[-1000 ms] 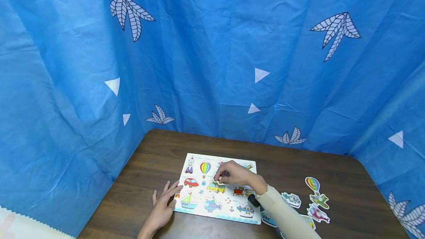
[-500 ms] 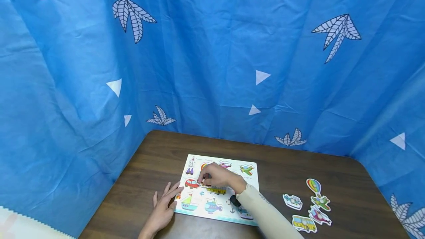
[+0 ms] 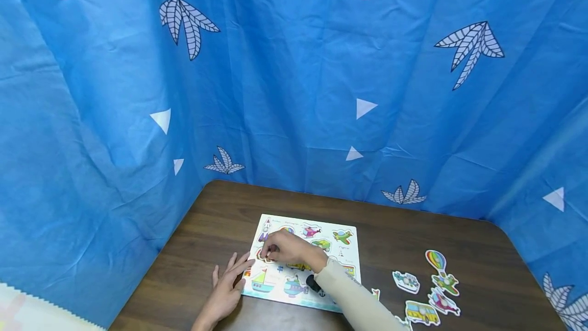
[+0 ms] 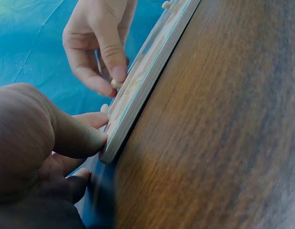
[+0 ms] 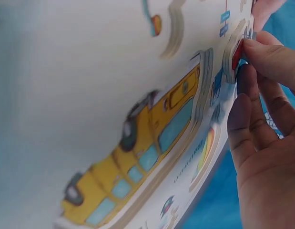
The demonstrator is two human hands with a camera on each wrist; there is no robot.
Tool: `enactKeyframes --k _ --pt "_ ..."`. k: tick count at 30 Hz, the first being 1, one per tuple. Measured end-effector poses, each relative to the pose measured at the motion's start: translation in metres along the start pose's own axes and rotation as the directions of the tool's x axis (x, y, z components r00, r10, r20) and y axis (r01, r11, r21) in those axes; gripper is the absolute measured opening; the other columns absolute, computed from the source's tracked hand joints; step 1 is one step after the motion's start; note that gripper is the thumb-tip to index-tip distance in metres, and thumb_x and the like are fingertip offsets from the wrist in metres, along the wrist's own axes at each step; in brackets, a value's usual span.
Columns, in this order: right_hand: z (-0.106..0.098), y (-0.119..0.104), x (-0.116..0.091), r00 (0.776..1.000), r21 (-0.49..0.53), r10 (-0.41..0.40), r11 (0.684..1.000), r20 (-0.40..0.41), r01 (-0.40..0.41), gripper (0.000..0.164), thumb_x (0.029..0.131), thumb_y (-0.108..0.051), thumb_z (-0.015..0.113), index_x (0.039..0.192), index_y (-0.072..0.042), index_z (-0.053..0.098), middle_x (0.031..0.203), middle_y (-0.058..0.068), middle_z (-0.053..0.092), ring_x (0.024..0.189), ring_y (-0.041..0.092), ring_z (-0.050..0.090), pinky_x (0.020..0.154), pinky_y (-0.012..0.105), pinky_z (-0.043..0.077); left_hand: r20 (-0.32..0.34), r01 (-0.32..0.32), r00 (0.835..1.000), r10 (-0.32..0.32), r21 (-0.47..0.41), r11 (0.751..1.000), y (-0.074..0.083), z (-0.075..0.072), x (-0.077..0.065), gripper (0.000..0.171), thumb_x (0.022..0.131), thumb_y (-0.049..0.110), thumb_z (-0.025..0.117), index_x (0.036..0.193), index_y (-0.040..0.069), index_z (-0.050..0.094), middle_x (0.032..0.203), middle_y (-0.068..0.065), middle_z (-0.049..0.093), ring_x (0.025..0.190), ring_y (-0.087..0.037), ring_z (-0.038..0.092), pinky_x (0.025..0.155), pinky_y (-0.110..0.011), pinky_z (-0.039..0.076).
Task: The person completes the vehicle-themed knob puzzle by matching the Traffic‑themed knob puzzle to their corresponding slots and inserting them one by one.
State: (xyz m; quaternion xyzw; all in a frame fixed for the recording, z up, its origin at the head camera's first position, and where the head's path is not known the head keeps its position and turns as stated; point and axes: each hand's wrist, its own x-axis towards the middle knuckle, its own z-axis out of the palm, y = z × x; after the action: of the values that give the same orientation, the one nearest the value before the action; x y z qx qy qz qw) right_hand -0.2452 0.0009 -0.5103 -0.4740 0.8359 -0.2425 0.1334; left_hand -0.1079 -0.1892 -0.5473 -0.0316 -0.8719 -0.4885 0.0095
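Observation:
A white puzzle board [image 3: 326, 231] printed with vehicles lies on the table. My left hand [image 3: 225, 287] rests at its left edge, fingers stretched out; in the left wrist view the thumb [image 4: 90, 140] touches the board's corner. With thumb and fingers, my right hand [image 3: 291, 248] pinches a small pale knob [image 4: 115, 84]. That knob's piece is a red car [image 5: 237, 55], seen edge-on in the right wrist view over the board's left part. Whether it sits flush in its recess cannot be told. The yellow bus picture [image 5: 152, 133] shows below the right hand.
Loose puzzle pieces lie on the table right of the board: a balloon [image 3: 435, 259], a green plane [image 3: 444, 283], a helicopter [image 3: 443, 301], a yellow bus [image 3: 421, 312] and a ship-like piece [image 3: 406, 281]. A blue curtain [image 3: 294, 91] hangs behind the table.
My right hand has moved left across the board with the car piece, from above the bus picture to the red car picture. The left hand has stayed at the board's edge.

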Motion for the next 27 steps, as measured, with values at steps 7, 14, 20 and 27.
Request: enactKeyframes --k 7,14,20,27 --pt "0.002 -0.0035 0.0062 1.0 -0.038 0.006 0.999 -0.006 -0.006 0.016 0.094 -0.007 0.067 0.099 -0.016 0.079 0.096 -0.013 0.072 0.08 -0.006 0.055 0.077 0.009 0.047 0.012 0.007 1.0 -0.007 0.004 1.0 0.0017 0.0002 0.0012 0.047 0.093 -0.01 0.053 0.136 0.007 0.06 0.157 -0.018 0.041 0.152 -0.048 0.01 0.109 -0.073 -0.019" --pt "0.0055 -0.0023 0.0085 1.0 -0.06 -0.002 0.998 -0.021 0.001 0.015 0.094 -0.008 0.068 0.099 -0.016 0.079 0.096 -0.012 0.071 0.08 -0.006 0.055 0.077 0.008 0.047 0.006 0.002 1.0 -0.002 0.008 1.0 0.0022 0.0001 0.0016 0.048 0.093 -0.011 0.053 0.137 0.006 0.059 0.157 -0.018 0.041 0.152 -0.048 0.01 0.109 -0.073 -0.019" --pt "0.0075 -0.0011 0.0082 0.999 -0.063 -0.007 0.998 -0.034 0.005 0.016 0.094 -0.007 0.067 0.099 -0.017 0.079 0.096 -0.012 0.07 0.079 -0.004 0.053 0.076 0.008 0.046 0.001 0.001 1.0 -0.001 0.007 1.0 0.0029 -0.0005 0.0021 0.048 0.092 -0.011 0.054 0.136 0.006 0.06 0.156 -0.017 0.042 0.152 -0.048 0.011 0.11 -0.072 -0.018" --pt "0.0101 -0.0009 0.0066 1.0 -0.061 -0.006 0.998 -0.029 0.005 0.016 0.095 -0.008 0.067 0.101 -0.018 0.078 0.098 -0.012 0.069 0.081 -0.004 0.054 0.077 0.008 0.046 0.006 0.009 1.0 -0.009 -0.002 1.0 0.0015 0.0001 0.0012 0.049 0.092 -0.012 0.053 0.137 0.007 0.06 0.156 -0.018 0.042 0.152 -0.048 0.01 0.11 -0.072 -0.019"
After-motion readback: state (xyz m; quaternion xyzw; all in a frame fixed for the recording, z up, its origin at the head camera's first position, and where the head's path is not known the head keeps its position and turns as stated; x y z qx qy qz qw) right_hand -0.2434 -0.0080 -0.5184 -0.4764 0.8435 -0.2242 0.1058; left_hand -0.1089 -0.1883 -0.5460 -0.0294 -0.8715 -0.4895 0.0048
